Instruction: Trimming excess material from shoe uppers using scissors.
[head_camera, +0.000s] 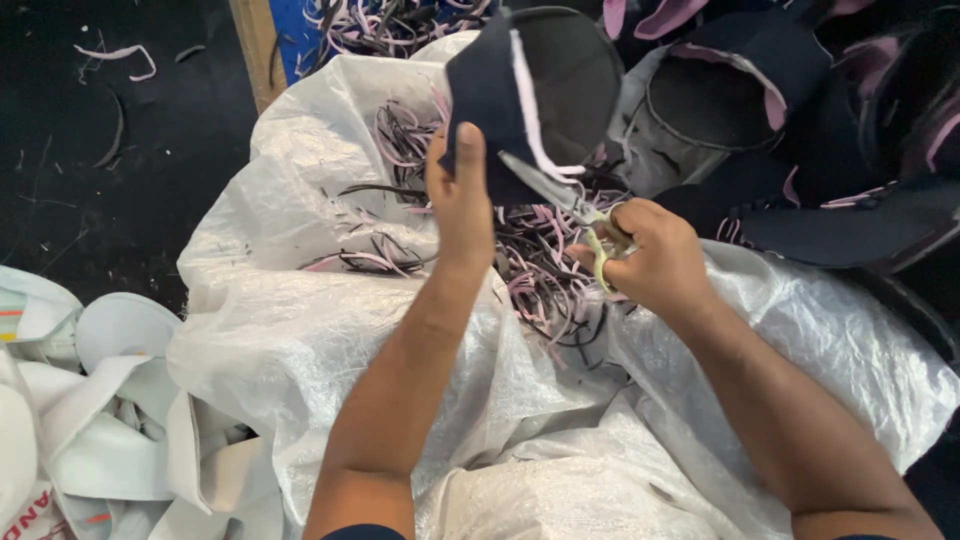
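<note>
Left hand (462, 195): raised at centre of view, fingers closed round the lower edge of a dark navy foam piece (535, 95), thumb pressed flat on its near face; the piece is held upright above the sack, dome-shaped, with a pale pink edge strip running down its middle. Right hand (655, 255): just right of the left, fingers curled through the pale yellow-green handles of a pair of scissors (565, 195); blades slightly parted, pointing left and far, meeting the pink edge of the held piece. White woven sack (300, 330): spread wide beneath both forearms, filling the centre and near part of the view, its mouth open. Trimmings (545, 270): a tangled heap of thin pink and black strips lying in the sack directly below the hands. Stack of dark moulded pieces (760, 90): far right, navy with pink edges, several overlapping, just beyond the sack's right rim. White moulded pieces (110, 420): near left, piled beside the sack. Dark floor (90, 180): far left, with a few stray strips lying on it.
</note>
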